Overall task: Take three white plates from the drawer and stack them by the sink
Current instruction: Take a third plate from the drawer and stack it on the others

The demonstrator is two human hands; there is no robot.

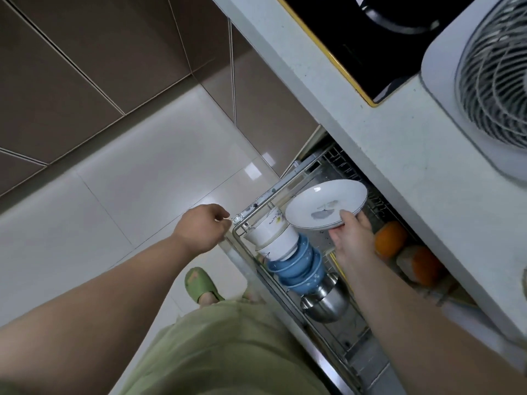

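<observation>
At the bottom of the frame, closest in, is the person's green clothing [216, 354]. Above it, the right hand [352, 238] pinches a white plate [326, 205] by its near rim, thumb on top and fingers beneath, tilted above the drawer [256, 205] right of centre. To lift cleanly, it probably should level the plate and raise it straight, clear of the white cups [273, 235] and blue bowls [299, 266]. The left hand [201, 228] is curled closed at the drawer's front corner, apparently steadying it. The sink is not in view.
</observation>
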